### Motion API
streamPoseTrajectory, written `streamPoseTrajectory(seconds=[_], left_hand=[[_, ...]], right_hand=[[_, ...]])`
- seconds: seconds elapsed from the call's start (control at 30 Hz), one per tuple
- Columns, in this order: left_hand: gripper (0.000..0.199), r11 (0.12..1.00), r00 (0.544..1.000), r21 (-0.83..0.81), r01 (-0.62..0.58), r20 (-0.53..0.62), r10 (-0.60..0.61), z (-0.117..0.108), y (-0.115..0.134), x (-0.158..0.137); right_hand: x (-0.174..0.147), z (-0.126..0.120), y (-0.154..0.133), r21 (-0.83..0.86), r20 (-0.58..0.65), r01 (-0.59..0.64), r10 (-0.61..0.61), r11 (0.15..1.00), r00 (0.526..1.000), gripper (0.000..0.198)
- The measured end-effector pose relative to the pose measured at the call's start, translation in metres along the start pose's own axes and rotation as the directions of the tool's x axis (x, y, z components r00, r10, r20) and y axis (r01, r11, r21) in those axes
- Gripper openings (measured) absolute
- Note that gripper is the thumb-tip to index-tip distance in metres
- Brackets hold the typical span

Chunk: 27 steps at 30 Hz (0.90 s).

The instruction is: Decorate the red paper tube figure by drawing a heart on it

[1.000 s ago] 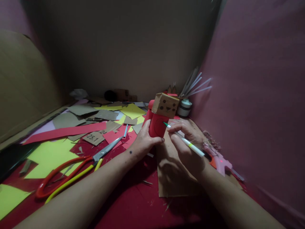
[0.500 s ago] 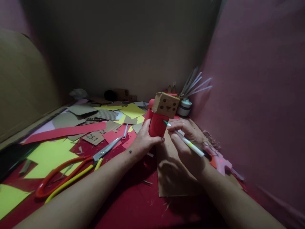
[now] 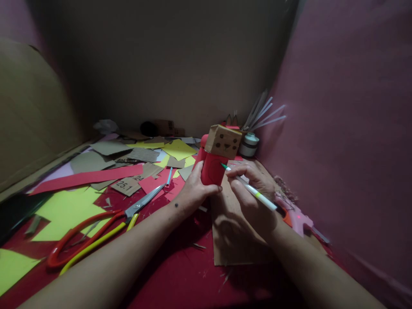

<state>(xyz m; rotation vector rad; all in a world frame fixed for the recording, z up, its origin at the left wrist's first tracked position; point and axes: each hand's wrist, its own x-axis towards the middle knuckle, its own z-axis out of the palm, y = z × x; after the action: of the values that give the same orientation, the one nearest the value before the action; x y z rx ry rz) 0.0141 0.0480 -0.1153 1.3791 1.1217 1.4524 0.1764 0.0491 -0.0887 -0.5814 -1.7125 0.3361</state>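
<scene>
A small cardboard figure (image 3: 213, 170) has a red paper body and a brown box head (image 3: 224, 141) with dark dots drawn on it. My left hand (image 3: 198, 184) is wrapped round the lower body, its thumb across the front. A faint curved line shows on the red front. In my right hand (image 3: 252, 184) is a white marker (image 3: 254, 191) with a green tip and a yellow-green band. That tip is at the body's right front edge, just under the head; whether it touches is hard to tell. Below lies a brown cardboard sheet (image 3: 236, 244).
Orange-handled scissors (image 3: 128, 212) lie left of my forearm among yellow paper (image 3: 74, 210), a red strip (image 3: 86, 179) and cardboard scraps (image 3: 111, 147). A pink glue gun (image 3: 298, 216) rests at right by the pink wall. A white jar (image 3: 249, 145) and white sticks (image 3: 268, 113) stand behind.
Almost nothing differs. The marker's back end has shifted very slightly right, and both hands keep their hold.
</scene>
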Motion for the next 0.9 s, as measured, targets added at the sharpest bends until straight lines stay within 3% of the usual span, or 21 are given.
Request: streamPoseTrajectory(seconds=[0.6,0.9], left_hand=[[0.053,1.000,0.999,0.010,0.024,-0.024,-0.023,0.0018,0.0065,-0.0028],[0.059,1.000,1.000,-0.013,-0.007,0.013,0.007,0.0002,0.0023,-0.0006]], right_hand=[[-0.0007,0.0002,-0.0006,-0.006,0.003,-0.042,0.042,0.999,0.999,0.016],[0.0001,-0.0017,-0.0003,-0.016,0.020,0.041,-0.040,0.999,0.999,0.018]])
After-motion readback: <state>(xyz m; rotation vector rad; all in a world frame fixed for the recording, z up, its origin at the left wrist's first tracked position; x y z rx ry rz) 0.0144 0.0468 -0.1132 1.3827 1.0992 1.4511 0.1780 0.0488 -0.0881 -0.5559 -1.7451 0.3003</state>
